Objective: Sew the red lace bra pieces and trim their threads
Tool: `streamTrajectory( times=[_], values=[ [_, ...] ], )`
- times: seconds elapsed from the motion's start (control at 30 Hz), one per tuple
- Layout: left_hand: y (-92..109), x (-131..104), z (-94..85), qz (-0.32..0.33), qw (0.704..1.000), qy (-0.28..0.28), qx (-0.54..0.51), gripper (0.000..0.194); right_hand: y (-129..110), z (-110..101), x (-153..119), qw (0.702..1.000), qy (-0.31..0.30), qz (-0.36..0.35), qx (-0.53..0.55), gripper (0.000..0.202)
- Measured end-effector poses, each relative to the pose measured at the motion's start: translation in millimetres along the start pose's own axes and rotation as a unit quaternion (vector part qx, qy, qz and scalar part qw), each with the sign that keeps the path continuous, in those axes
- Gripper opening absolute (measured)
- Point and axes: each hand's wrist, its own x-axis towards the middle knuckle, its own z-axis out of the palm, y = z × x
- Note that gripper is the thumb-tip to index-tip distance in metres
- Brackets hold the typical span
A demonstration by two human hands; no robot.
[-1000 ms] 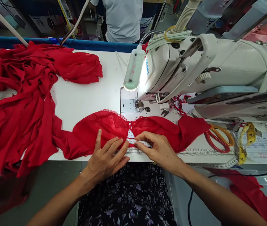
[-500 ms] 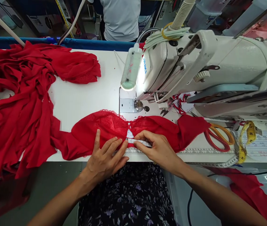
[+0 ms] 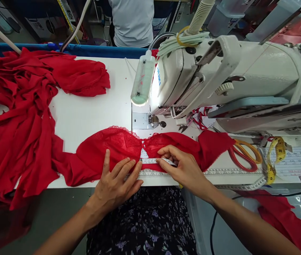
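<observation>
A red lace-edged garment (image 3: 99, 145) with two joined cups lies flat along the front of the white table. My left hand (image 3: 118, 177) rests on its left cup, fingers spread, the fingertips at the end of a white measuring tape (image 3: 149, 161). That tape lies across the lower middle of the garment, just under a small gap between the cups. My right hand (image 3: 179, 166) pinches the tape between thumb and fingers, right of the gap. Below both runs a printed ruler strip (image 3: 211, 172) along the table edge.
A white sewing machine (image 3: 198, 74) stands behind, its lamp (image 3: 143, 78) lit. Heaped red fabric (image 3: 25, 117) covers the left side. Scissors with red and orange handles (image 3: 245, 159), a yellow tape part (image 3: 273, 159) and a written sheet (image 3: 293, 164) lie right. Another person (image 3: 132, 23) sits beyond.
My right hand has slid slightly right along the tape, and more of the tape shows between my hands. My left hand stays on the garment. The whole view has shifted a little.
</observation>
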Motion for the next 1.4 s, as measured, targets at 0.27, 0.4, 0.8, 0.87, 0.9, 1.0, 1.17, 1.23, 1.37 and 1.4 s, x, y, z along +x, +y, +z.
streamTrajectory(
  times=[0.27, 0.4, 0.8, 0.87, 0.9, 1.0, 1.17, 1.23, 1.37, 1.4],
  values=[
    [0.1, 0.8, 0.9, -0.008, 1.0, 0.001, -0.007, 0.043, -2.3, -0.1, 2.3, 1.0, -0.004, 0.001, -0.019, 0.007],
    [0.4, 1.3, 0.6, -0.009, 1.0, -0.005, -0.012, 0.043, -1.1, 0.7, 2.0, 1.0, 0.001, -0.004, -0.028, 0.007],
    [0.8, 1.6, 0.6, -0.01, 1.0, -0.006, -0.013, 0.042, -0.7, 2.1, 1.4, 0.999, 0.005, -0.004, -0.037, 0.005],
    [0.7, 1.7, 1.1, -0.01, 1.0, -0.006, -0.011, 0.043, -0.5, 2.3, 0.5, 0.999, 0.007, -0.007, -0.038, 0.006],
    [0.5, 1.7, 1.2, -0.009, 1.0, -0.006, -0.01, 0.043, -0.4, 2.5, 0.0, 0.999, 0.009, -0.01, -0.039, 0.006],
    [0.1, 1.3, 0.0, -0.007, 1.0, -0.01, -0.006, 0.043, 0.4, 4.8, 0.0, 0.999, 0.013, -0.017, -0.042, 0.005],
    [0.4, -0.2, -4.6, -0.009, 1.0, -0.018, -0.007, 0.044, 6.3, 6.7, 4.0, 0.999, 0.023, -0.025, -0.019, 0.009],
    [0.6, -1.3, -5.7, -0.009, 1.0, -0.019, -0.006, 0.044, 6.6, -0.3, -1.6, 0.999, 0.032, -0.022, 0.014, 0.013],
    [0.1, -4.5, -5.5, -0.014, 1.0, -0.012, -0.01, 0.039, -3.0, -26.4, -42.0, 0.997, -0.053, -0.055, 0.028, 0.017],
    [-0.2, -5.3, -5.1, -0.014, 1.0, -0.01, -0.012, 0.037, -6.3, -31.7, -55.3, 0.987, -0.138, -0.083, 0.006, 0.016]
  ],
)
